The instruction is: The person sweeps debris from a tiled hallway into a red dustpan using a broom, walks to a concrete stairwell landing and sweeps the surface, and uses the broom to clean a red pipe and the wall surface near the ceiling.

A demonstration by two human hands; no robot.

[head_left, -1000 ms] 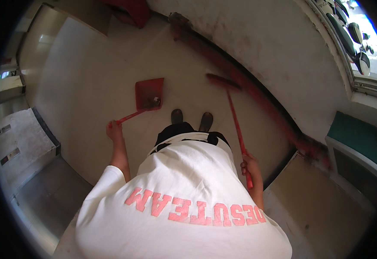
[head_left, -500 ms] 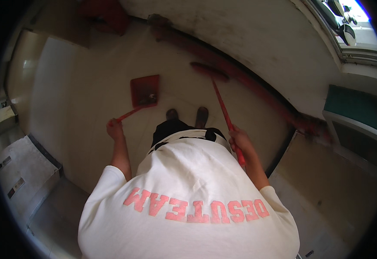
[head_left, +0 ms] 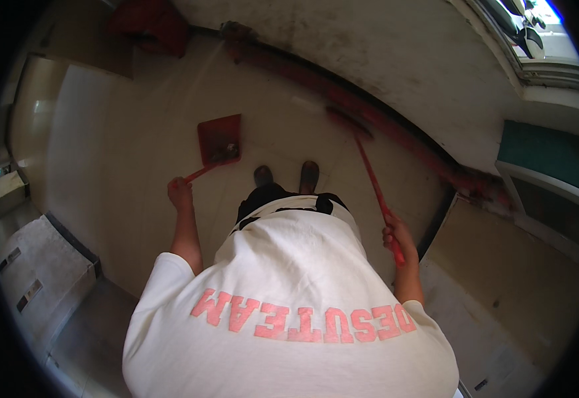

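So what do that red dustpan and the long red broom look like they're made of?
The red square dustpan looks like moulded plastic: flat, evenly coloured, with a dull sheen. The long red broom has a thin, straight, smooth handle, plastic or coated metal; I can't tell which. Its head is blurred, so the bristle material is unclear.

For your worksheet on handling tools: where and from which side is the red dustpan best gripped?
Grip the red dustpan at the far end of its long thin handle, from behind and to its left, as the left hand does. The handle slants back from the pan, which lies flat with debris.
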